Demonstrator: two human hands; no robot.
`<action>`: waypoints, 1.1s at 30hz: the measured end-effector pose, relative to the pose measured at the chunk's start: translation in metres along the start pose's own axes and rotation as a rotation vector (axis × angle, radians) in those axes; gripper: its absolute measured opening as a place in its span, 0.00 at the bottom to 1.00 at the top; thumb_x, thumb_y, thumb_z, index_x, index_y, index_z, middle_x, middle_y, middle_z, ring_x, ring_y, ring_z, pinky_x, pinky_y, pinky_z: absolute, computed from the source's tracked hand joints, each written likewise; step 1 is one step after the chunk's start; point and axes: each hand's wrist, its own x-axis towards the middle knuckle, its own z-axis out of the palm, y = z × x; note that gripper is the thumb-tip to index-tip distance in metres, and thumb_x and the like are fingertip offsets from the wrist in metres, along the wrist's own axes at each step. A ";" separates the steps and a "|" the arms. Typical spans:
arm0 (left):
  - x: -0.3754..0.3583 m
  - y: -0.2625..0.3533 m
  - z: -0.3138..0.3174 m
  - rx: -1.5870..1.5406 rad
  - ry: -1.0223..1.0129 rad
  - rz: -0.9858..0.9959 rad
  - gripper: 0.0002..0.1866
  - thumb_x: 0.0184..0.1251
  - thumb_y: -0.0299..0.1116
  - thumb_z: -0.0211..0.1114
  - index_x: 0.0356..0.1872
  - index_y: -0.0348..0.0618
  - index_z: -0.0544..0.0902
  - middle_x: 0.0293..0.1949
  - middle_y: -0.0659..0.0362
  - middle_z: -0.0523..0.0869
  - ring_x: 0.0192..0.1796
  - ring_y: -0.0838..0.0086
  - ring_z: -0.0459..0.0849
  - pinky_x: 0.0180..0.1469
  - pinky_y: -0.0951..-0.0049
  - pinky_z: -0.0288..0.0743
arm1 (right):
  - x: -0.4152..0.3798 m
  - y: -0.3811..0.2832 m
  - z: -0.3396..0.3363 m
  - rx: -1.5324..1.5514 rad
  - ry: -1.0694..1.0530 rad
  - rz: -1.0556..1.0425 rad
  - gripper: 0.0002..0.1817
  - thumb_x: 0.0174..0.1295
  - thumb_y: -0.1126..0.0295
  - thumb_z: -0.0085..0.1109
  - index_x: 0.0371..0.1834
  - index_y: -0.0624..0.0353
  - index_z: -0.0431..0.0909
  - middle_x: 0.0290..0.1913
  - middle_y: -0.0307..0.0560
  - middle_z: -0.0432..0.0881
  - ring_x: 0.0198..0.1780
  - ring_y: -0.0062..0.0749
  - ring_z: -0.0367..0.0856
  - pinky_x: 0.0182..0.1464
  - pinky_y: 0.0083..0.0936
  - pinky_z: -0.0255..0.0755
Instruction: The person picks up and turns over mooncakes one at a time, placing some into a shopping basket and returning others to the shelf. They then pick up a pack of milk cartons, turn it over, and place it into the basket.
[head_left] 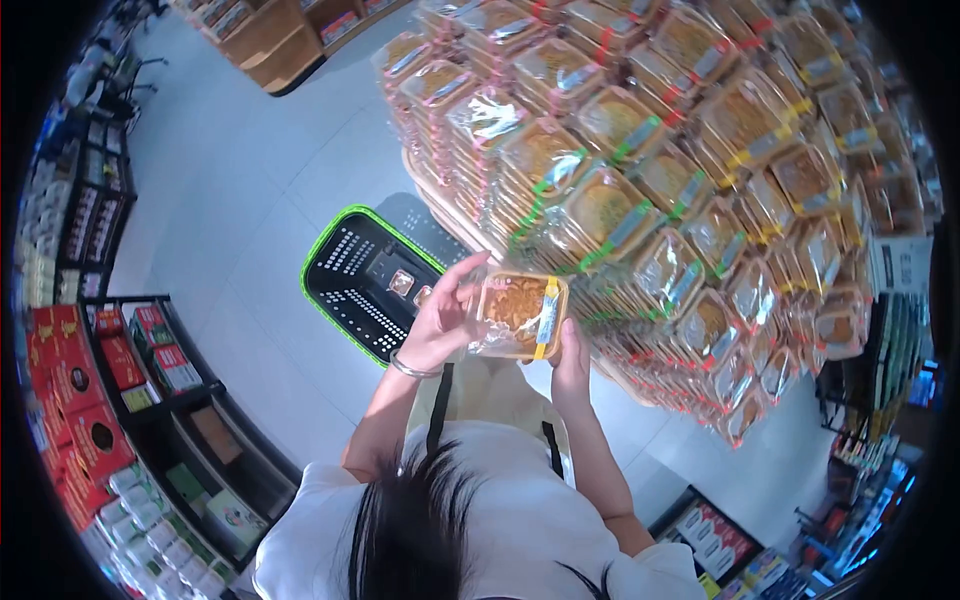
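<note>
A clear plastic package of brown baked food with a yellow band [520, 312] is held between my two hands, in front of my body. My left hand [443, 318] grips its left side, with the fingers partly raised. At its lower right, my right hand [570, 362] holds the edge, the thumb along the side. Right beside the hands rises a large stacked display of similar wrapped packages [610, 215] with green, red, pink and yellow bands. Behind my left hand, a black basket with a green rim [330, 235] stands on the floor with a few small items inside.
Dark shelves with red boxes [85, 420] and white-green packages stand at the lower left. A wooden shelf unit [270, 50] is at the top. More shelving [95, 205] lines the far left. A framed low display [705, 530] sits at the lower right.
</note>
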 end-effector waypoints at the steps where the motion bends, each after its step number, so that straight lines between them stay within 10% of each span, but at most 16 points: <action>1: 0.008 0.005 0.011 0.054 -0.065 0.023 0.44 0.48 0.17 0.60 0.71 0.38 0.54 0.56 0.54 0.77 0.57 0.74 0.76 0.60 0.75 0.66 | -0.005 -0.014 -0.008 0.030 -0.028 -0.008 0.22 0.75 0.59 0.33 0.56 0.66 0.69 0.48 0.46 0.76 0.50 0.23 0.73 0.55 0.21 0.65; 8: 0.041 0.030 0.091 0.104 -0.220 0.026 0.36 0.57 0.20 0.61 0.69 0.36 0.58 0.50 0.56 0.82 0.48 0.83 0.77 0.48 0.82 0.67 | -0.037 -0.073 -0.030 0.080 0.202 -0.342 0.21 0.75 0.60 0.37 0.56 0.68 0.69 0.47 0.43 0.76 0.49 0.20 0.71 0.55 0.20 0.64; 21: 0.055 0.025 0.151 0.242 -0.235 0.043 0.26 0.72 0.32 0.50 0.68 0.32 0.61 0.70 0.53 0.63 0.71 0.72 0.60 0.71 0.72 0.52 | -0.043 -0.104 -0.059 0.115 0.342 -0.530 0.18 0.73 0.60 0.42 0.46 0.66 0.73 0.31 0.36 0.73 0.31 0.14 0.73 0.33 0.16 0.74; 27: 0.054 0.020 0.166 0.244 -0.153 0.025 0.26 0.71 0.30 0.54 0.68 0.38 0.63 0.49 0.66 0.79 0.41 0.90 0.73 0.46 0.88 0.65 | -0.054 -0.105 -0.065 0.133 0.335 -0.536 0.16 0.73 0.61 0.42 0.43 0.64 0.73 0.33 0.36 0.75 0.34 0.15 0.75 0.39 0.17 0.72; 29: 0.053 0.020 0.170 0.337 -0.133 0.002 0.27 0.70 0.31 0.56 0.67 0.34 0.64 0.69 0.57 0.66 0.66 0.78 0.66 0.68 0.76 0.55 | -0.058 -0.105 -0.068 0.117 0.324 -0.542 0.17 0.74 0.61 0.40 0.37 0.61 0.74 0.35 0.37 0.77 0.37 0.15 0.75 0.44 0.19 0.70; 33: 0.052 0.014 0.169 0.321 -0.165 0.001 0.26 0.70 0.31 0.55 0.68 0.36 0.63 0.68 0.59 0.67 0.63 0.80 0.69 0.65 0.78 0.58 | -0.061 -0.104 -0.073 0.132 0.298 -0.544 0.18 0.74 0.61 0.38 0.41 0.64 0.74 0.35 0.40 0.78 0.33 0.19 0.76 0.38 0.19 0.72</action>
